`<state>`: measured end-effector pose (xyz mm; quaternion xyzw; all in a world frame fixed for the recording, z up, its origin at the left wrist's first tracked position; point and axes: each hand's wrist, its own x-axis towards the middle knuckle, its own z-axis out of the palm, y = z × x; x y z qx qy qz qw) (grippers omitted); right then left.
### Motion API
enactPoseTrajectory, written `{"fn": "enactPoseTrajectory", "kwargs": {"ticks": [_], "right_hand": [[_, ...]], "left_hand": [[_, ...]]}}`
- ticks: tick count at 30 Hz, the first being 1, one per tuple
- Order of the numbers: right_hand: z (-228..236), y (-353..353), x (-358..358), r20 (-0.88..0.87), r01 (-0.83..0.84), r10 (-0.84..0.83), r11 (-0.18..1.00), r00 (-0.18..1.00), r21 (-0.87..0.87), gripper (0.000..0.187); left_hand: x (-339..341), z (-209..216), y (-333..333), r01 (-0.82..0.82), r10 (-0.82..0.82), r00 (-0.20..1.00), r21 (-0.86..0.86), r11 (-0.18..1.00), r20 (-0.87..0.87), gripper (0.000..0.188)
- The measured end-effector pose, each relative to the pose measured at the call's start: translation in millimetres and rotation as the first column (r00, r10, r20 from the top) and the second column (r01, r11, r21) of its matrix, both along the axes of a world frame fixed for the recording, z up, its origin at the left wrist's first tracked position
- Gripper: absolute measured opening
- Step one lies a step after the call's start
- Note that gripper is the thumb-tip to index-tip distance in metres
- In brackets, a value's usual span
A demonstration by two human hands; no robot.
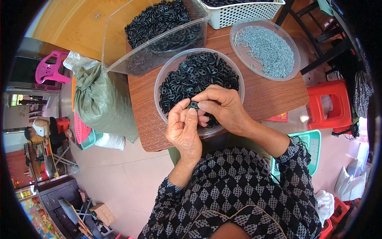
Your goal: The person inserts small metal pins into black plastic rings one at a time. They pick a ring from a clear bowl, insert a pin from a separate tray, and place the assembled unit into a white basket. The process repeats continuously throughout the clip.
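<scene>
Between the fingertips of my left hand and my right hand is a small black two-holed plastic piece. Both hands are closed in a pinch on it, over the near part of a round clear tub. Many similar black pieces fill that tub. To its right, a round clear tray carries a heap of small silvery screw-like pins. Behind the tub, a clear rectangular bin is tilted, with more black pieces inside.
Everything stands on a brown wooden table. A white perforated basket is at the back. Left of the table leans a stuffed green sack. A red stool and a green basket stand to the right. Another person sits far left.
</scene>
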<state>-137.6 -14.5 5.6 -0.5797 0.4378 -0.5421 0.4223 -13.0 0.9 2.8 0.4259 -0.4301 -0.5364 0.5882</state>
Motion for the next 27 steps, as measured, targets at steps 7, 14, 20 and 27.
{"fn": "enactPoseTrajectory", "kwargs": {"ticks": [7,14,20,27], "right_hand": [[0,3,1,0.040,0.005,-0.010,0.994,0.999,0.113,0.009],[3,3,-2,-0.159,0.027,-0.030,0.999,0.987,-0.025,0.019],[1,3,5,-0.312,0.139,-0.288,0.896,0.906,-0.421,0.029],[0,3,2,-0.341,0.132,-0.325,0.866,0.882,-0.482,0.030]], "left_hand": [[0,-5,1,0.054,-0.054,0.999,-0.043,0.998,-0.003,0.030],[-2,0,-3,0.024,-0.024,0.999,0.007,1.000,-0.036,0.027],[-3,9,-7,0.051,-0.025,0.979,0.125,0.991,-0.202,0.027],[-4,14,-6,0.034,-0.013,0.988,0.134,0.990,-0.156,0.026]]}}
